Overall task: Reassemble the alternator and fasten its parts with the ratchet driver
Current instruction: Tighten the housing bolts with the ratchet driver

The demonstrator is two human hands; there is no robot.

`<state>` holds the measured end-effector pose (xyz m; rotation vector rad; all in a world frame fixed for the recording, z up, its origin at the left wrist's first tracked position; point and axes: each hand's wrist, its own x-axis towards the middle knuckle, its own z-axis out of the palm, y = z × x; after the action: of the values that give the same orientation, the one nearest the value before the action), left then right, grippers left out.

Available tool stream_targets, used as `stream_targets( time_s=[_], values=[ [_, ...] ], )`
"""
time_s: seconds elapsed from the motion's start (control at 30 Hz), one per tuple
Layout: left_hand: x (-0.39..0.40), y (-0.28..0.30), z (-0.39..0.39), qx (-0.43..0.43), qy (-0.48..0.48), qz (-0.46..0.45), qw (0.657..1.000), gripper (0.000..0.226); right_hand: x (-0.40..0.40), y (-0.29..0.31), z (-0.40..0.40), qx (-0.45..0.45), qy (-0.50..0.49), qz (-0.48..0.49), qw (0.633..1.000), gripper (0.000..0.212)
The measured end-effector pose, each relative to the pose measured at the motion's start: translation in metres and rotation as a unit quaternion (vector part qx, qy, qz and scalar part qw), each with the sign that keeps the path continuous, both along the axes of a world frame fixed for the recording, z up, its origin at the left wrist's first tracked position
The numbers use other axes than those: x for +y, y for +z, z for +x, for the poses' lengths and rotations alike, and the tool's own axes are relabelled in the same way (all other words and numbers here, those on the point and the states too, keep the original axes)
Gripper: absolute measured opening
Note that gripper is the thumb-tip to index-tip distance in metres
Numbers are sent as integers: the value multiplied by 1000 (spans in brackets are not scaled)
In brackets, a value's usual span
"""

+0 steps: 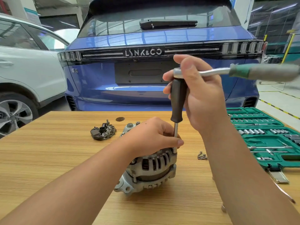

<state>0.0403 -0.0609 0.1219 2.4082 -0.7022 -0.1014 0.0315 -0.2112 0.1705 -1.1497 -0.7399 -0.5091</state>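
Wooden table (65, 159); alternator (151, 169) top under left hand (152, 137).

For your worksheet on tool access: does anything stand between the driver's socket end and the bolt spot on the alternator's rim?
Nothing visible does. The driver stands upright, its shaft reaching the alternator rim, steadied by the left hand.

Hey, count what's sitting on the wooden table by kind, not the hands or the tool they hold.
Alternator: 1
Detached rectifier part: 1
Pile of loose screws: 1
Open green socket set case: 1
Total: 4
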Motion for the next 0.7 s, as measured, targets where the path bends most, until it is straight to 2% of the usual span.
stream_targets(
  time_s=[0.07,0.1,0.13,0.2,0.27,0.37,0.5,0.6,0.7],
  values=[
    [-1,-1,0,-4,-3,-11,1000,32,3,-4,0,-127,-186,-73,972,14],
    [-2,-1,0,-3,-6,-18,1000,33,6,-7,0,-158,-252,-101,949,16],
    [-2,-2,0,-2,-8,-25,1000,33,8,-9,-1,-169,-289,-115,935,20],
    [-1,-4,0,-3,-9,-29,1000,32,11,-12,0,-172,-295,-117,932,31],
    [-1,-5,1,-6,-8,-27,1000,30,12,-12,-1,-131,-261,-109,950,40],
    [-1,-4,2,-7,-7,-18,1000,30,11,-10,-3,-58,-123,-92,986,33],
    [-2,-4,2,-8,-1,0,1000,31,7,-7,1,14,-18,-30,999,45],
    [-3,-4,3,-18,2,7,1000,34,4,-2,7,137,83,22,987,65],
    [-3,-4,4,-23,2,5,1000,35,-4,4,11,236,176,40,955,73]
  ],
)
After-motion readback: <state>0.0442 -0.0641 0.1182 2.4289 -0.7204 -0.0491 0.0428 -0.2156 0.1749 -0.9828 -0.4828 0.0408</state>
